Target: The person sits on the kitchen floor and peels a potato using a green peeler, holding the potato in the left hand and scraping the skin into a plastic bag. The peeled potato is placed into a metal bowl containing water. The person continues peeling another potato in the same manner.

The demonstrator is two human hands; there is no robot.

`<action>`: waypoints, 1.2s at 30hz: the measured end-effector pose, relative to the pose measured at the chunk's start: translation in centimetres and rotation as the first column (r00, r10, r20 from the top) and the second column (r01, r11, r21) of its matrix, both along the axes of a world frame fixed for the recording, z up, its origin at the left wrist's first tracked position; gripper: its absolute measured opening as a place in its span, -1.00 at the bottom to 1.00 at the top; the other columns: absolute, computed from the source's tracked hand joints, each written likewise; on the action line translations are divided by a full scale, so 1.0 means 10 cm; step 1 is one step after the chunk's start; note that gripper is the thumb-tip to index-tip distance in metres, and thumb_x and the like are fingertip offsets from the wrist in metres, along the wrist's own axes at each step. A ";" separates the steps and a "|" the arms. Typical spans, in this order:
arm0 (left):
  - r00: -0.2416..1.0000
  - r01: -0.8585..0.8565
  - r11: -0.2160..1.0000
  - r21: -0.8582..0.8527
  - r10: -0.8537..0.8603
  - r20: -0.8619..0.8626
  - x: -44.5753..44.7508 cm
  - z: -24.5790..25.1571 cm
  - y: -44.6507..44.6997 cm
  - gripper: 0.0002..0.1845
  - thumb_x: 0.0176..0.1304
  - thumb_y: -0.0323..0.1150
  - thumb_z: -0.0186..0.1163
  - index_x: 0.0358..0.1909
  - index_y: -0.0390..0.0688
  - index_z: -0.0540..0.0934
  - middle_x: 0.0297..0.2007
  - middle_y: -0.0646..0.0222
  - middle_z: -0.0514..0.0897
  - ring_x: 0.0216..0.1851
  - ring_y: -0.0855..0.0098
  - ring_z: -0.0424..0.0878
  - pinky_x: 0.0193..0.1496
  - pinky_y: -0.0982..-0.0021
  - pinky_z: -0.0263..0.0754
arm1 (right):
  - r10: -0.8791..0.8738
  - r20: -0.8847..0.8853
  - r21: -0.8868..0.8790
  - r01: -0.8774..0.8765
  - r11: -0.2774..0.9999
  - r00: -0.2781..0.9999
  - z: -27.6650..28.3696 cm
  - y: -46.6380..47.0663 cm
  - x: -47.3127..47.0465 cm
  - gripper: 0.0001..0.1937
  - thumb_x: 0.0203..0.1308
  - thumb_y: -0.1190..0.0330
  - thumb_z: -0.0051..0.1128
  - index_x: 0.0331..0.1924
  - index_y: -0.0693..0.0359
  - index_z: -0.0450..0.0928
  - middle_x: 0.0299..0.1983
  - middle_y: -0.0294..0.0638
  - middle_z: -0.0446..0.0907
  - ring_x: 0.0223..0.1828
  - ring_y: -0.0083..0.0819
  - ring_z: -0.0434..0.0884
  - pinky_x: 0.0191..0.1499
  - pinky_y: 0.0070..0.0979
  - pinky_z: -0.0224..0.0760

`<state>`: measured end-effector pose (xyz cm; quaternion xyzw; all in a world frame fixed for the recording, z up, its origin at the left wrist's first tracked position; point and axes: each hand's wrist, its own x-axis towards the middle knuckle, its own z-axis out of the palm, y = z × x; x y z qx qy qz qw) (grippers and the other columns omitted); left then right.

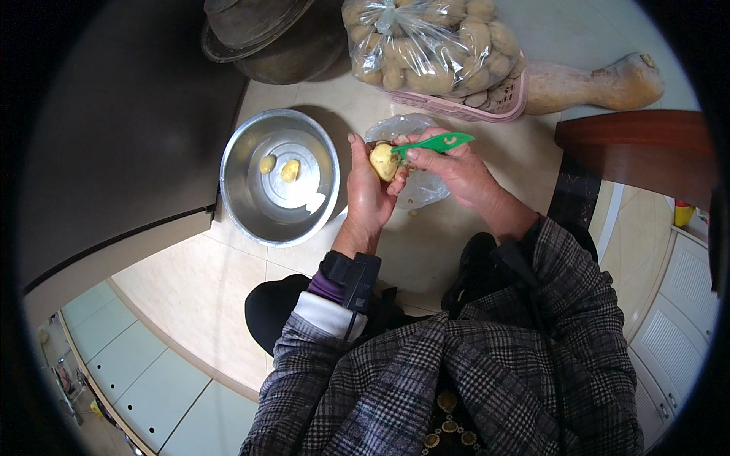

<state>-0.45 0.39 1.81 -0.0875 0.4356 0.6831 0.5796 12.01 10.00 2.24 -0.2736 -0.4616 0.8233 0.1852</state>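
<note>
My left hand (370,191) holds a largely peeled yellow potato (384,162), its thumb pointing up and away. In my right hand (456,168) is a green peeler (436,142), its working end against the potato's right side and hidden by the fingers. Beneath both hands a clear plastic bag (425,191) is spread on the floor, with small bits of peel on and beside it. To the left stands a round stainless steel basin (239,211). Inside it lie a smaller peeled potato (267,164) and a larger one (290,170).
A tied clear bag of unpeeled potatoes (433,51) sits on a pink plastic basket (456,111). Right of it lies a long squash (593,88). A dark lidded pot (279,57) stands at the back. A dark cabinet (131,142) borders the left; a brown wooden edge (639,148) borders the right.
</note>
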 end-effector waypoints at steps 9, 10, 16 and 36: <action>0.976 -0.016 1.000 -0.021 0.011 -0.218 0.07 -0.04 -0.02 -0.38 0.45 0.23 -0.29 -0.20 -0.20 0.38 -0.53 0.33 0.46 -0.70 0.52 0.32 -0.71 0.53 0.12 | -0.012 0.047 0.099 0.007 0.995 0.999 -0.02 0.02 0.02 -0.86 0.26 0.40 0.20 -0.20 0.29 0.56 -0.28 -0.29 0.59 -0.23 -0.58 0.60 -0.13 -0.59 0.48; 0.982 0.038 0.999 0.022 -0.034 -0.188 0.05 -0.03 -0.04 -0.38 0.45 0.24 -0.30 -0.21 -0.19 0.36 -0.54 0.32 0.45 -0.72 0.50 0.30 -0.71 0.53 0.12 | -0.042 0.016 -0.004 0.042 0.999 0.999 -0.02 0.04 0.02 -0.85 0.26 0.40 0.20 -0.19 0.30 0.56 -0.28 -0.29 0.59 -0.24 -0.58 0.59 -0.14 -0.60 0.49; 0.989 0.046 0.999 -0.001 -0.046 -0.139 0.00 -0.02 -0.02 -0.35 0.44 0.26 -0.29 -0.16 -0.21 0.40 -0.49 0.35 0.50 -0.69 0.56 0.32 -0.69 0.54 0.14 | 0.039 -0.001 0.108 -0.038 0.993 0.999 0.02 -0.02 0.01 -0.83 0.24 0.40 0.22 -0.17 0.30 0.57 -0.23 -0.26 0.61 -0.21 -0.58 0.60 -0.12 -0.57 0.50; 0.994 0.082 0.991 0.108 -0.090 0.068 -0.04 0.01 -0.04 -0.35 0.43 0.29 -0.34 -0.31 -0.13 0.41 -0.61 0.44 0.39 -0.73 0.59 0.23 -0.73 0.60 0.02 | -0.029 0.079 0.145 0.017 0.989 0.996 0.04 0.08 0.03 -0.88 0.23 0.42 0.23 -0.26 0.30 0.55 -0.24 -0.30 0.62 -0.21 -0.54 0.59 -0.10 -0.57 0.47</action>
